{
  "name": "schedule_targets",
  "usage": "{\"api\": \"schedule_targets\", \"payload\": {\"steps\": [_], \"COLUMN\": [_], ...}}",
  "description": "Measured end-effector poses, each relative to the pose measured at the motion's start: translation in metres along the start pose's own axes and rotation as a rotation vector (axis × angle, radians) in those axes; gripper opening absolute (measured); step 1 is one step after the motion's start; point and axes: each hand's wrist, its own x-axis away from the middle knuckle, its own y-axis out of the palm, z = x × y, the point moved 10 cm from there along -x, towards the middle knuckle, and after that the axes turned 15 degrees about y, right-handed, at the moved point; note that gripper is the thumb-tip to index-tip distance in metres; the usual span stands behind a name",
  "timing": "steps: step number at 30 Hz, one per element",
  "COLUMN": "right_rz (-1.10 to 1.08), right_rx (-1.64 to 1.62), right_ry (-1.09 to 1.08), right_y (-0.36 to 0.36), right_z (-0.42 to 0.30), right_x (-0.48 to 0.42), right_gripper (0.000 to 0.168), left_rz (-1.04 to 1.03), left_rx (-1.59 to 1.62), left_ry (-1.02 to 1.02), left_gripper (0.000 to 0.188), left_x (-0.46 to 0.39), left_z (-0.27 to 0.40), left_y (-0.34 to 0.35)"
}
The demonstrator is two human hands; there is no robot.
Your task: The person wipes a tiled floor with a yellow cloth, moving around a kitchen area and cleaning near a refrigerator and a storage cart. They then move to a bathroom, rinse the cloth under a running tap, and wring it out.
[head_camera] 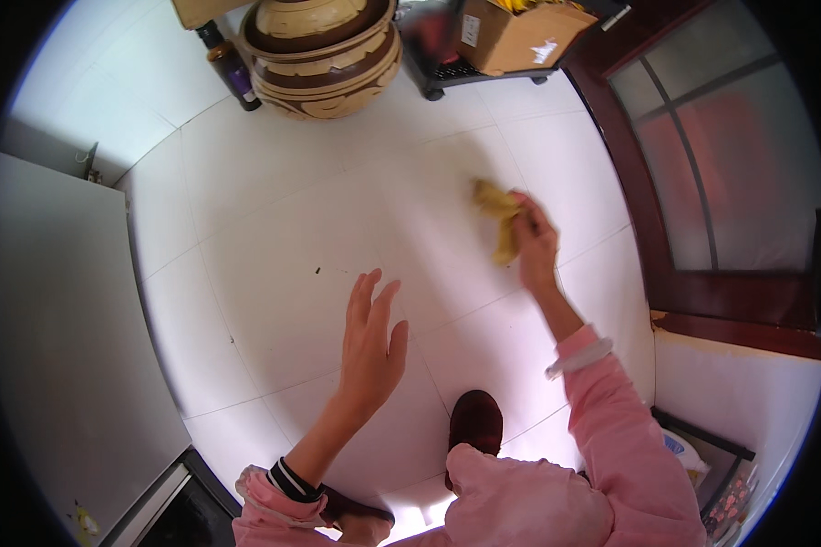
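My right hand [537,239] grips a banana peel [498,204], its yellow-brown flaps hanging out to the left of my fingers and slightly blurred. It is held over the white tile floor [280,212], in the right half of the view. My left hand [373,349] is raised over the middle of the floor with nothing in it, fingers extended and thumb apart. A small dark scrap [317,271] lies on the tiles beyond and left of its fingertips.
Patterned brown-and-cream pots [321,75] stand at the back beside a dark bottle [232,72]. A wheeled black rack [475,74] bears an open cardboard box [523,37]. A grey cabinet [61,308] borders the left; a dark red glazed door [732,294] borders the right. My dark shoe [477,420] is below.
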Motion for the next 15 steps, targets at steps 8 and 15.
{"api": "schedule_targets", "payload": {"steps": [8, 15], "right_rz": [0.536, 0.354], "right_rx": [0.63, 0.69], "right_ry": [-0.657, -0.822], "right_y": [-0.002, 0.162], "right_z": [-0.01, -0.047], "right_x": [-0.12, -0.121], "right_gripper": [0.051, 0.046], "left_rz": [0.01, 0.094], "left_rx": [0.033, 0.061], "left_ry": [-0.078, -0.158], "left_gripper": [0.048, 0.044], "left_x": [0.01, 0.012], "left_z": [-0.021, -0.04], "left_y": [-0.013, -0.031]}}
